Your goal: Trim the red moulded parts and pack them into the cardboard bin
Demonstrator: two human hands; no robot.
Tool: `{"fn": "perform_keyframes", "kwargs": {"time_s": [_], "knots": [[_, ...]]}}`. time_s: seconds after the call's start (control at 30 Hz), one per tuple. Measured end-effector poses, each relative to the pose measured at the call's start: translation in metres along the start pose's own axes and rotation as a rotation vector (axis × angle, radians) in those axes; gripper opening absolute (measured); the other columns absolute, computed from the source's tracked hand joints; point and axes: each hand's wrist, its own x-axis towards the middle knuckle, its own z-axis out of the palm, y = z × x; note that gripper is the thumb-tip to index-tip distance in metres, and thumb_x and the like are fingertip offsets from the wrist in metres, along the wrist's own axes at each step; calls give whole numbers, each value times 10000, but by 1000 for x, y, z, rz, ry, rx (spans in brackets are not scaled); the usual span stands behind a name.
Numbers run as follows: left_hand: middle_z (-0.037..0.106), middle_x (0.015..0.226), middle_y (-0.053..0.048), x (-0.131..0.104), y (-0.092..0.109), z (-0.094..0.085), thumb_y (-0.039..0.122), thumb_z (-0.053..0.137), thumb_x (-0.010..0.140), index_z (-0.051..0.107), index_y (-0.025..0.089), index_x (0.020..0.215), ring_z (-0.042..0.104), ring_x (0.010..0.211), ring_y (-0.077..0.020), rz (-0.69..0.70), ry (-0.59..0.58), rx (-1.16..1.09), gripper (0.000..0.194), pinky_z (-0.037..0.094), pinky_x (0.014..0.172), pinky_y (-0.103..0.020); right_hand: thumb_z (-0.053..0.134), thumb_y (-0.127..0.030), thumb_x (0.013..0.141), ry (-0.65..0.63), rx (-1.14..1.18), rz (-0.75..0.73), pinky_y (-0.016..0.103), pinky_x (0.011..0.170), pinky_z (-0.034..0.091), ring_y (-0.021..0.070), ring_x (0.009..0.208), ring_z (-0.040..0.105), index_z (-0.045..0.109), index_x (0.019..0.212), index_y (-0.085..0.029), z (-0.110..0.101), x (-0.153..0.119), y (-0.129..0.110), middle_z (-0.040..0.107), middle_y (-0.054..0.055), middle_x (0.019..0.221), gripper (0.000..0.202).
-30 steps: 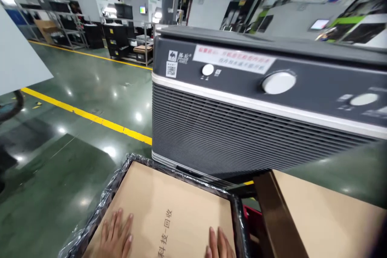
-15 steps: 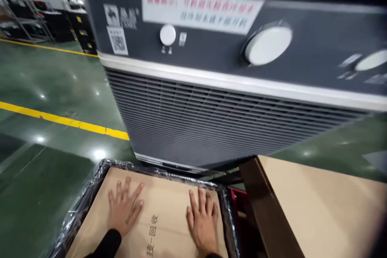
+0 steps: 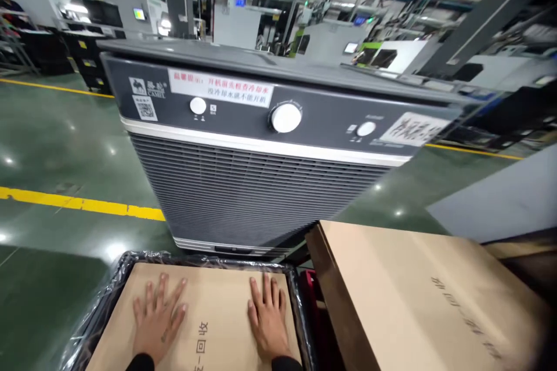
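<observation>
On the card sheet [image 3: 209, 324]: left hand [image 3: 157, 322] and right hand [image 3: 267, 320] flat, fingers spread, gripping nothing; sheet's long axis running away toward the cooler [image 3: 261, 185], equally near both.

Bright overhead factory lighting; specular glare spots on the green floor [image 3: 65, 145]. Edges stretched and smeared, background machines possibly motion-blurred. Centre sharp.

The bottom edge cut off the cardboard sheet [image 3: 217, 313] and both wrists. Right of it, the second carton [image 3: 418, 295] ran out of frame, its print blurred. Behind the cooler [image 3: 256, 185], the machines [image 3: 243, 23] were too smeared to identify.
</observation>
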Motion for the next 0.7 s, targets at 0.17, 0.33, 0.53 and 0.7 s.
{"fn": "perform_keyframes", "kwargs": {"time_s": [0.17,0.33,0.53,0.7], "knots": [[189,1591,-110,-37,6,-7,427,401,913,366,360,1436,-44,1463,-403,-13,-3,-9,529,51,1110,-645,323,-474,951,-48,12,-31,563,1134,257,322,1462,161,107,1479,-431,-26,-52,12,118,13,1604,572],[143,1595,-126,-65,0,-2,465,386,905,385,381,1423,57,1441,-467,47,-98,21,525,78,1093,-657,400,-399,928,-103,59,-24,569,1123,266,355,1438,230,136,1483,-406,-31,-78,14,176,54,1588,614],[21,1608,-136,-46,-3,1,580,310,909,212,405,1481,-45,1436,-481,12,-210,75,606,3,1081,-672,391,-459,939,-136,98,10,570,1169,87,359,1474,18,97,1493,-372,-29,-60,10,-55,35,1612,633],[127,1594,-142,-68,-2,10,572,282,917,253,402,1470,66,1428,-495,28,-222,85,579,67,1078,-669,407,-434,938,-157,153,25,569,1169,93,355,1473,51,132,1492,-362,-17,-86,8,7,42,1615,623]]}}
